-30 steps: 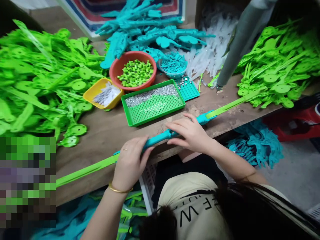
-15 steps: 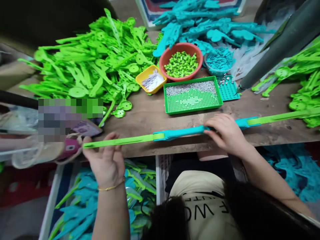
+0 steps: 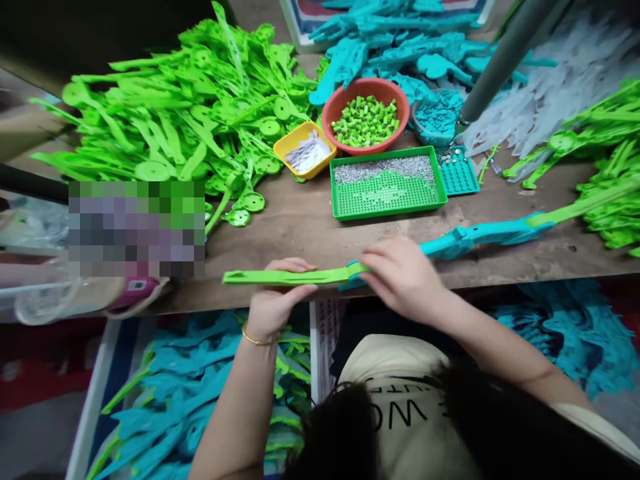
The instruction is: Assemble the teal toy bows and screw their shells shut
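Observation:
A long plastic part with a lime green arm at its left end and a teal body in its middle lies across the table's front edge, tilted up to the right. A second green arm runs from the body towards the right-hand pile. My left hand pinches the left green arm, thumb below and fingers behind. My right hand is closed over the joint where green meets teal, hiding part of it. What its fingertips press there cannot be made out.
Behind stand a green perforated tray of small metal pieces, a yellow dish, a red bowl of green bits and a teal-filled bowl. Green parts heap at left, teal ones behind. A grey pole slants at right.
My left hand has moved right, from the arm's far end, and now pinches it. My right hand has slid left from the teal body to the joint. The part has shifted right and tilted more.

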{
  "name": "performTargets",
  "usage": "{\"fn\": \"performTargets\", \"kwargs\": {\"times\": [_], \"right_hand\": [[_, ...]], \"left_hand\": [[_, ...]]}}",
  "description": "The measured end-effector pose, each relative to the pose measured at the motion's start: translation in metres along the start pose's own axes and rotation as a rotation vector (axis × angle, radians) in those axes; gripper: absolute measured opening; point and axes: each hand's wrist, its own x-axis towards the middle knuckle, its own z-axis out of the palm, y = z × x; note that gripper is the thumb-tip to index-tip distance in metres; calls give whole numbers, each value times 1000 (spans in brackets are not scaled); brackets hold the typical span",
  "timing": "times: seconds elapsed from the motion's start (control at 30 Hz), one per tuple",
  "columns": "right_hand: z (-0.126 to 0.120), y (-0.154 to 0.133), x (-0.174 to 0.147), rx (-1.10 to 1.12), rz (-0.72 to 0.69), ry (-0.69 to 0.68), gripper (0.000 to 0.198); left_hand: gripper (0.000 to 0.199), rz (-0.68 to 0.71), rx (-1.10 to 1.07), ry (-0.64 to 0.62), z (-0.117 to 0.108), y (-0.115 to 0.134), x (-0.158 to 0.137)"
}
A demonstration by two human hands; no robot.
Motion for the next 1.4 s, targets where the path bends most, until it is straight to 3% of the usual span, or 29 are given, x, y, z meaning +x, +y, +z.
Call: {"fn": "performTargets", "kwargs": {"times": [0.13,0.23,0.37,0.57,0.63,0.7,0.8,0.83,0.87,0.9,0.93,1.0,1.07,1.13,1.2,1.23,1.3,1.4], "right_hand": [[39,-22,12,83,18,-188,24],[43,-25,11,114,45,-235,27],[38,-22,10,115,31,-215,26],[44,-28,19,111,-29,-74,20],[26,-28,17,109,-61,-14,16],[-8,-17,4,55,-57,60,25],[-66,30,-39,-209,179,239,46],[-81,51,-57,-322,188,288,55],[-94,72,-76,-426,196,261,67],[-102,92,-93,-502,242,130,75],[-108,107,-107,-569,255,24,72],[-110,122,-123,-664,215,-42,41],[-106,111,-116,-700,157,-44,25],[-97,80,-89,-705,89,-7,30],[-84,40,-49,-692,27,-15,34],[-77,20,-28,-679,-20,-39,35],[-64,-12,9,-629,-161,-6,34],[-53,-36,49,-421,-364,51,32]], "left_hand": [[27,72,93,-185,13,8,-2],[24,78,172,-250,13,16,-2],[17,112,224,-237,13,25,-3],[18,163,256,-190,13,30,0],[16,139,258,-220,11,30,4],[14,118,249,-223,8,28,9],[18,59,227,-174,-2,22,13],[24,-5,228,-171,-6,20,13],[32,-93,235,-180,-10,18,12],[37,-190,256,-207,-14,18,10],[38,-280,294,-262,-17,19,7],[29,-358,400,-430,-15,29,-5],[21,-227,489,-593,-2,49,-24],[9,170,476,-513,19,73,-42],[23,551,583,-297,40,90,-54],[37,657,711,-163,47,95,-57],[55,671,902,5,50,92,-59],[55,468,885,154,23,69,-63]]}}
